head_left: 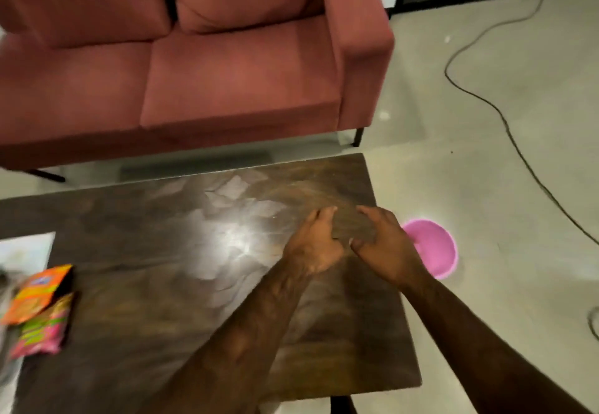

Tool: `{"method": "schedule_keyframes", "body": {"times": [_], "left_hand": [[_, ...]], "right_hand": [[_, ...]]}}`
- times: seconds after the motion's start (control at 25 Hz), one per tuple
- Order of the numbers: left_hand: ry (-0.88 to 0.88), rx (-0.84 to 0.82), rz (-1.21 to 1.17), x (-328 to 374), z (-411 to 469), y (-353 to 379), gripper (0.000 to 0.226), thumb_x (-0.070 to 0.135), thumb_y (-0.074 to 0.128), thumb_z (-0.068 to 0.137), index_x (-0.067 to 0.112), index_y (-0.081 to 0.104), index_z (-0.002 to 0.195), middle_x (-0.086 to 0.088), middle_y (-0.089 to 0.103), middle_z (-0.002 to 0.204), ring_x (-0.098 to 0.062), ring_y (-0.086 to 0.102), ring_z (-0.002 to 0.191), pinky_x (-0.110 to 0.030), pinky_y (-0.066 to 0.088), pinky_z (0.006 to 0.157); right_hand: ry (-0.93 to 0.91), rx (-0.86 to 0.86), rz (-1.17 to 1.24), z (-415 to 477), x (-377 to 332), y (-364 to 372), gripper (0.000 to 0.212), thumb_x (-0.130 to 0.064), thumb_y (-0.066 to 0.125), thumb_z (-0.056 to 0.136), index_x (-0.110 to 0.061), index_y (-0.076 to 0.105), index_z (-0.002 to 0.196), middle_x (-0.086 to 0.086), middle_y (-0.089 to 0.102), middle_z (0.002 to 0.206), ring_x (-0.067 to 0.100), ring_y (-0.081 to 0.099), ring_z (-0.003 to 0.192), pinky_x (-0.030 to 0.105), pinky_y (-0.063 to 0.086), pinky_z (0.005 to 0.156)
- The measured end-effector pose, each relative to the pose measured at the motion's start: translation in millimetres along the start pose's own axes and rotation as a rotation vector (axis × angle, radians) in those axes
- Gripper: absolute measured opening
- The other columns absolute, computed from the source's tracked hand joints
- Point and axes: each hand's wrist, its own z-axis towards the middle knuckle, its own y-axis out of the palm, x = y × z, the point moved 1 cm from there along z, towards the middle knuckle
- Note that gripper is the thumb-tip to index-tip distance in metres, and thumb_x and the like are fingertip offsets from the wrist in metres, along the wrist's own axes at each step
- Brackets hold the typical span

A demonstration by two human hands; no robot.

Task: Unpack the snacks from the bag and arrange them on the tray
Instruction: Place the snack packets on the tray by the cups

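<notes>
Neither grip holds anything: the left hand (pixel 312 245) and right hand (pixel 384 245) hover half-curled over the bare table (pixel 146 284). Two snack packets (pixel 39 310) lie at its left edge beside something pale; no bag is clearly visible, so progress is uncertain.

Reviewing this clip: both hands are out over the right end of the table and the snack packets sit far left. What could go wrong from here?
1. The pink bowl sits on the floor by the table's right edge, just beyond the right hand; a foot could knock it.
2. The snack packets lie at the frame's blurred left edge, far from the left hand; a reach across may be poorly seen.
3. A cable trails across the floor, a possible trip hazard.
</notes>
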Motion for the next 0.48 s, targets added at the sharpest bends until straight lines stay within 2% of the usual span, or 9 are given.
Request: {"method": "schedule_keyframes", "body": {"times": [0.08, 0.2, 0.48], "left_hand": [[-0.046, 0.062, -0.001, -38.8, -29.2, -39.2, 0.072, 0.022, 0.062, 0.089, 0.026, 0.031, 0.154, 0.0, 0.033, 0.16, -0.025, 0.038, 0.143, -0.045, 0.04, 0.115], [-0.107, 0.166, -0.053, -113.7, -79.5, -95.5, 0.069, 0.022, 0.06, 0.089, 0.028, 0.033, 0.152, 0.0, 0.034, 0.158, -0.025, 0.042, 0.139, -0.045, 0.044, 0.111], [-0.323, 0.357, -0.145, -329.9, -223.6, -199.4, 0.068, 0.023, 0.06, 0.087, 0.02, 0.036, 0.15, -0.009, 0.04, 0.151, -0.031, 0.044, 0.136, -0.045, 0.042, 0.11]], "right_hand": [[-0.051, -0.055, -0.06, -8.7, -47.1, 26.8, 0.067, -0.03, 0.072, 0.094, -0.024, 0.046, 0.155, 0.004, 0.045, 0.161, 0.025, 0.045, 0.147, 0.041, 0.036, 0.124], [-0.102, -0.121, -0.133, -28.5, -123.1, 89.0, 0.072, -0.033, 0.074, 0.089, -0.032, 0.044, 0.155, 0.0, 0.044, 0.16, 0.023, 0.049, 0.144, 0.041, 0.042, 0.12], [-0.312, -0.36, -0.272, -96.0, -299.0, 299.8, 0.07, -0.029, 0.073, 0.092, -0.028, 0.045, 0.156, 0.004, 0.046, 0.157, 0.025, 0.051, 0.141, 0.035, 0.042, 0.114]]}}
